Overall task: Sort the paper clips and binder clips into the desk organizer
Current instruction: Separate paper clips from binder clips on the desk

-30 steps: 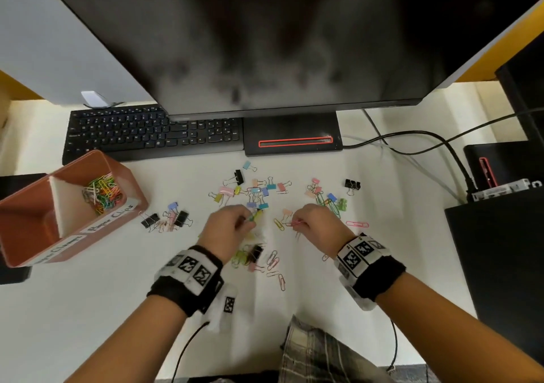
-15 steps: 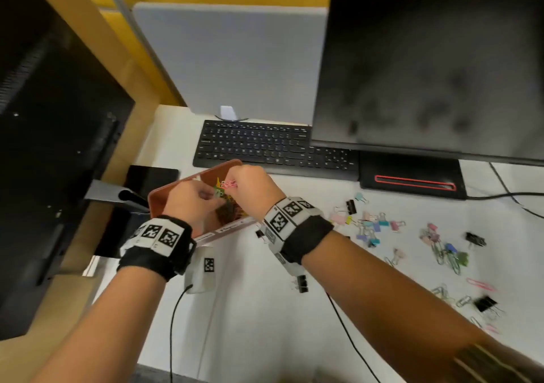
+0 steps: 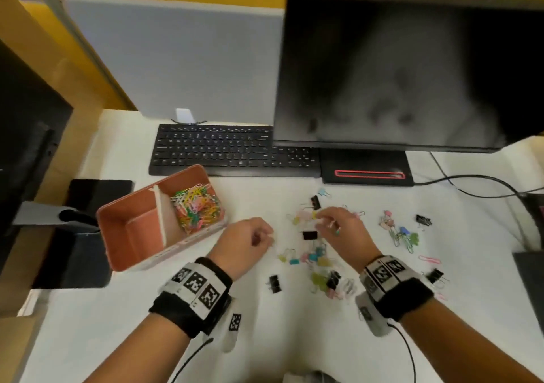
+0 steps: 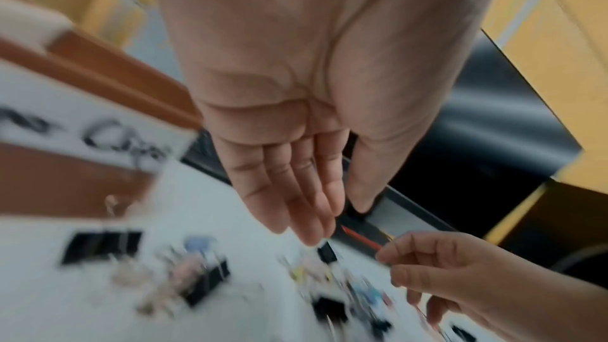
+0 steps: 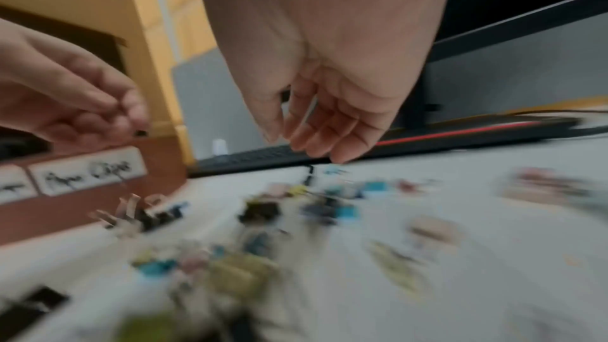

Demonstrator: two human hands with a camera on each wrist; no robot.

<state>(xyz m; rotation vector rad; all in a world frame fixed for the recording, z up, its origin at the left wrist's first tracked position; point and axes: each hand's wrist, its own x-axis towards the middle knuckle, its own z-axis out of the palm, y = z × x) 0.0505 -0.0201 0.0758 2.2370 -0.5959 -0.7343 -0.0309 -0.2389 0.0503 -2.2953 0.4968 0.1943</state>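
The terracotta desk organizer (image 3: 132, 244) stands at the left. Its right compartment holds a heap of coloured paper clips (image 3: 195, 209); its left compartment looks empty. Coloured and black binder clips (image 3: 312, 257) and a few paper clips (image 3: 429, 259) lie scattered on the white desk. My left hand (image 3: 269, 237) hovers just right of the organizer, fingers straight and holding nothing (image 4: 329, 220). My right hand (image 3: 323, 223) hangs over the clip pile with relaxed fingers, nothing in it (image 5: 296, 144). A black binder clip (image 3: 310, 235) lies between the two hands.
A black keyboard (image 3: 223, 150) and the monitor (image 3: 412, 67) on its base (image 3: 368, 170) stand behind the clips. Cables (image 3: 471, 185) run off to the right toward a black box (image 3: 530, 279). Another black binder clip (image 3: 274, 283) lies near my left wrist.
Both hands went from the pile to the organizer and came back over the pile. The paper clips they pinched are gone from the fingers.
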